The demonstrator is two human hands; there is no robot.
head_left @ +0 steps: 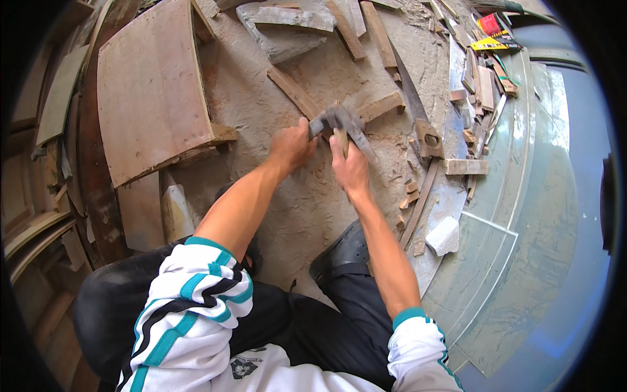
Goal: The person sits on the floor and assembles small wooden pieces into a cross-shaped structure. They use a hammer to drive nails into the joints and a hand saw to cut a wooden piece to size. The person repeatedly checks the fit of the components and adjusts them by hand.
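My right hand (pixel 351 168) is wrapped round the short wooden handle of a hammer (pixel 341 119). The dark grey hammer head is smeared by motion. Just left of it, my left hand (pixel 292 147) is closed, with its fingertips by the hammer head; what it grips is hidden. Beyond my hands, a narrow wood strip (pixel 292 91) slants down toward the hammer head. A second wood piece (pixel 382 106) reaches away to the right, so the two spread apart in a V. The hammer covers the place where they come close together.
A wooden panel (pixel 153 91) stands at the left. A handsaw (pixel 418 111) lies right of my hands, beside scattered wood offcuts (pixel 480 88). Glass sheets (pixel 503 261) cover the right side, near a white block (pixel 443 236). A grey broken slab (pixel 281 32) lies at the back.
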